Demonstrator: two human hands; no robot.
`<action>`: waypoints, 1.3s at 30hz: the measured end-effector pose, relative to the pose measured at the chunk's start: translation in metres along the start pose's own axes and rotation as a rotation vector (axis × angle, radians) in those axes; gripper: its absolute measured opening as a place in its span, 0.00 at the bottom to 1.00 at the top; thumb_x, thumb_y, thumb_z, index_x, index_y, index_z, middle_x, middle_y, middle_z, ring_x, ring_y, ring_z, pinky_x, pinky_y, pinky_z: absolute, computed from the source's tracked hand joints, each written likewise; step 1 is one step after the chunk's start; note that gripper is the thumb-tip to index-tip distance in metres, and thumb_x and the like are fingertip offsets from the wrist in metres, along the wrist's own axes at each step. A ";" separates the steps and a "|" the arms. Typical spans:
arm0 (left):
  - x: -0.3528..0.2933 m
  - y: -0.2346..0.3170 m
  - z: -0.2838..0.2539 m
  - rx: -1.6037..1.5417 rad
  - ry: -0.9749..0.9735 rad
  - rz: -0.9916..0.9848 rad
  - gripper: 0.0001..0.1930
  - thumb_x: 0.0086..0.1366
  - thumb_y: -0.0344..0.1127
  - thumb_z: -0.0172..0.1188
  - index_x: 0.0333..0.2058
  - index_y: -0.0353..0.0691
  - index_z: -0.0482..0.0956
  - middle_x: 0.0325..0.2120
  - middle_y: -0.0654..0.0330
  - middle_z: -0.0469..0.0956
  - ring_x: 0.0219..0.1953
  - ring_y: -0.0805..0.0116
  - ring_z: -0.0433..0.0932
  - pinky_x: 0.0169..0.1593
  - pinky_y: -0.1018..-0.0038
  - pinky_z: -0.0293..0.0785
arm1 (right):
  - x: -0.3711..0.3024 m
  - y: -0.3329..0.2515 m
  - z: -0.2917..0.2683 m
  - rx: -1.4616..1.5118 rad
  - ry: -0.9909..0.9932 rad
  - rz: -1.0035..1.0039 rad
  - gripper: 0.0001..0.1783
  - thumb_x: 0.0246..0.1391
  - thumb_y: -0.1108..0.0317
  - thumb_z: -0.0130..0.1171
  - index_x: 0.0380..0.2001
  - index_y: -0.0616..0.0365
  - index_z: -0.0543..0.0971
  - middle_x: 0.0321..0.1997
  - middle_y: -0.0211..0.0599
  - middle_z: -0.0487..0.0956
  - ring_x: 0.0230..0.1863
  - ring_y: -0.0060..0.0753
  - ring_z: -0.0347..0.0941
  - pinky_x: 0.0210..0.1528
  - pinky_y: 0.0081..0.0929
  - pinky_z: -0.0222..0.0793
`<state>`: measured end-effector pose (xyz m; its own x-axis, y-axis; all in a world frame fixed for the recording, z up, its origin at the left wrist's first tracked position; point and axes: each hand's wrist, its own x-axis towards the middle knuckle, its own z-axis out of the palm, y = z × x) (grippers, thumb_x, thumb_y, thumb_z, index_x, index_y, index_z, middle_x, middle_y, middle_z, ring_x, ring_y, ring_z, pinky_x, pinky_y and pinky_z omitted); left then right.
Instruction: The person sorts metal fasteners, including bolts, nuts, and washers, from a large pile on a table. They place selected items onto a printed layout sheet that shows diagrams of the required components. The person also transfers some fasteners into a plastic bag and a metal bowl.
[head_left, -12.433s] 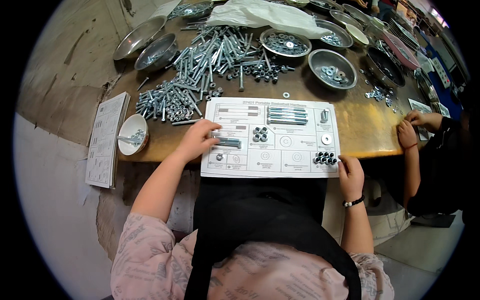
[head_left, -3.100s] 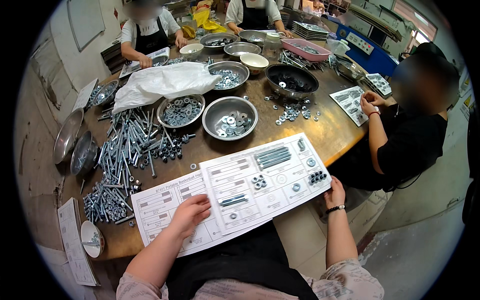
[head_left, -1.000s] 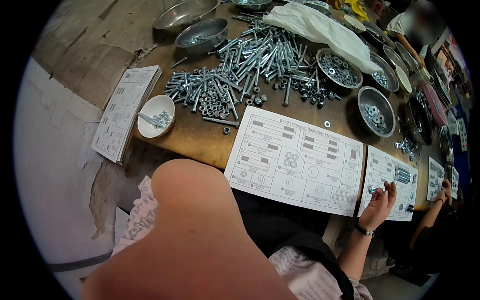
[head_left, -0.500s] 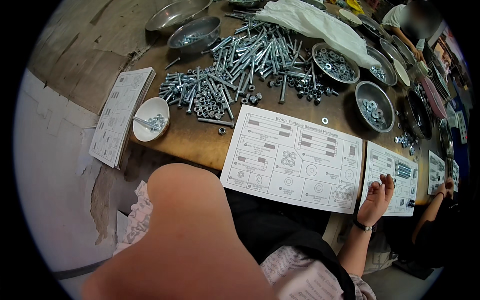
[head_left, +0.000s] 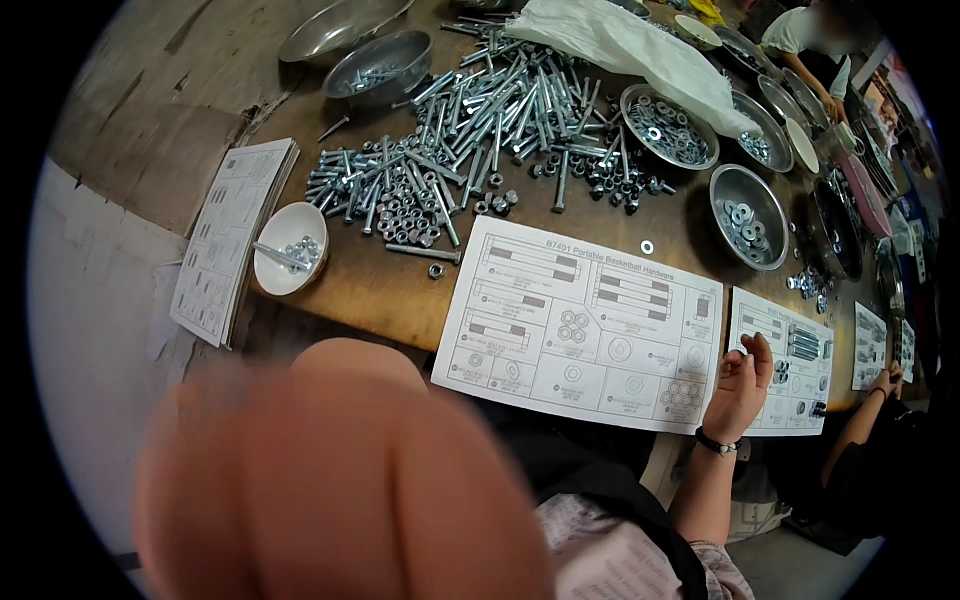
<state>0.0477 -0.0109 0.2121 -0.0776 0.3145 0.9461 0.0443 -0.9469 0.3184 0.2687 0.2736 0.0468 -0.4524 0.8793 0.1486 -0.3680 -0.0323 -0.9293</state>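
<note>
My left hand (head_left: 330, 490) looms very close to the camera at the lower left, blurred; its fingers look bent, but I cannot tell whether they hold anything. Behind it shows a rounded bare part of the arm (head_left: 360, 360). My right hand (head_left: 738, 395), with a dark bracelet at the wrist, is raised palm up by the right edge of a printed hardware sheet (head_left: 545, 335). Its fingers are loosely bent and apart, with nothing visible in them. The sheet lies at the table's front edge, bearing outlines of bolts, nuts and washers. Beyond it spreads a pile of bolts (head_left: 510, 110) and nuts (head_left: 410, 205).
A white bowl (head_left: 292, 250) with nuts and a bolt stands left, beside a stack of sheets (head_left: 228, 245). Metal bowls of washers (head_left: 748, 215) stand right of the pile. A second sheet (head_left: 780, 400) holds hardware. Other people's hands (head_left: 885, 380) work at far right.
My left hand has come into view close to the camera, covering the lower left where the bare arm showed. My right hand has shifted slightly left. The view has shifted a little.
</note>
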 end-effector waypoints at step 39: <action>-0.113 -0.233 -0.162 1.446 -0.366 -1.202 0.15 0.50 0.32 0.60 0.39 0.45 0.75 0.33 0.57 0.72 0.41 0.57 0.71 0.44 0.66 0.68 | 0.136 0.113 0.182 -1.426 -0.709 -0.237 0.12 0.44 0.67 0.58 0.34 0.54 0.74 0.36 0.42 0.73 0.38 0.45 0.72 0.37 0.38 0.70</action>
<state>-0.1151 0.1637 0.0211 -0.5195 0.8452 0.1253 0.8239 0.4566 0.3357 0.0181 0.3029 0.0229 -0.9138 0.4001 0.0701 0.3541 0.8691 -0.3454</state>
